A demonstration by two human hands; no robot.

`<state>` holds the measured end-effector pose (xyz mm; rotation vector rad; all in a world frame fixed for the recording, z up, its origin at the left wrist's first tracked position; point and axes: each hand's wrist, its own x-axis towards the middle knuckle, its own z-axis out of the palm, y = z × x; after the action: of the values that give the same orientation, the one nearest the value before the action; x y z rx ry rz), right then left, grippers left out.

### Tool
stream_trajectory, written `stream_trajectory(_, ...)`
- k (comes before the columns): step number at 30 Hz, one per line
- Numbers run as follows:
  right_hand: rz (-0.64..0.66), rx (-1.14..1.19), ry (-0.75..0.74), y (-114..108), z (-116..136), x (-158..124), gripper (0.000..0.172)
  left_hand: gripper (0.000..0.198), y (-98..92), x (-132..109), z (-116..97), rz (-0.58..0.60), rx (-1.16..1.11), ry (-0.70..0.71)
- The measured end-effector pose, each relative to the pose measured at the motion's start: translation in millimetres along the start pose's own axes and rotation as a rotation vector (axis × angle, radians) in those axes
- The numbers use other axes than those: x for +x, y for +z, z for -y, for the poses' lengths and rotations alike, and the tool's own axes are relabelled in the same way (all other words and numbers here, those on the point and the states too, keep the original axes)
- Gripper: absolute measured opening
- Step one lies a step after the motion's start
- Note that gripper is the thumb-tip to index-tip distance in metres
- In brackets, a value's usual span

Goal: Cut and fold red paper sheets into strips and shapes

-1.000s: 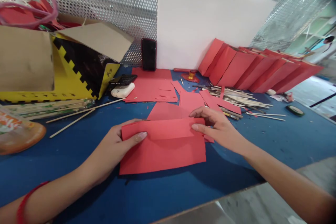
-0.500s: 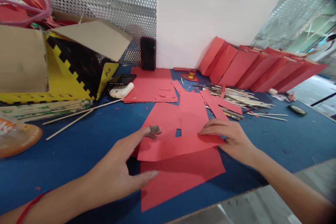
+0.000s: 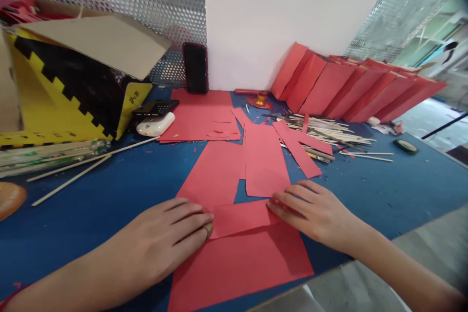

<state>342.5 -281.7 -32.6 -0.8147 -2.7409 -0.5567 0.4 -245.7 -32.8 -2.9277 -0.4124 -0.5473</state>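
A narrow red paper strip (image 3: 239, 218) lies across the upper part of a larger red paper sheet (image 3: 243, 270) near the table's front edge. Whether it is a folded-over edge or a separate piece I cannot tell. My left hand (image 3: 171, 239) is closed on its left end, fingers together and a ring-like band on one; the thumb is hidden. At the right end, my right hand (image 3: 314, 209) holds the strip under curved fingertips, its thumb also out of sight. Just beyond them lie a red paper panel (image 3: 265, 161) and another red sheet (image 3: 215, 170).
Thin wooden sticks (image 3: 332, 131) lie behind my right hand, below a row of red paper packets (image 3: 340, 87). A black phone (image 3: 195, 68) leans near a white board (image 3: 285, 14). At left are a yellow-black box (image 3: 69, 83), a white mouse-like object (image 3: 155, 124) and long sticks (image 3: 69, 185).
My left hand has gone from open beside the strip to closed on its left end. The strip has come down flatter against the sheet, my right hand still on it. The view has shifted slightly.
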Motion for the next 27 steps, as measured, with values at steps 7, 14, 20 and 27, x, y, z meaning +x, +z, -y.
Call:
stream_trajectory(7, 0.000, -0.014, 0.021, 1.8, 7.6, -17.0, 0.031, 0.048, 21.1, -24.2, -5.5, -0.032, -0.002, -0.035)
stream_trajectory(14, -0.014, -0.023, 0.039, -1.0, 8.4, -21.7, 0.037, 0.042, 25.9, -41.1, -10.8, -0.014, 0.043, -0.002)
stream_trajectory(20, 0.010, -0.012, 0.013, -1.3, 8.8, -24.8, 0.027, 0.040, 27.7, -45.6, -9.5, 0.006, 0.078, -0.014)
stream_trajectory(27, -0.026, -0.029, 0.005, -1.2, 10.7, -24.7, 0.028, 0.039, 27.7, -45.5, -8.0, -0.014, 0.096, 0.000)
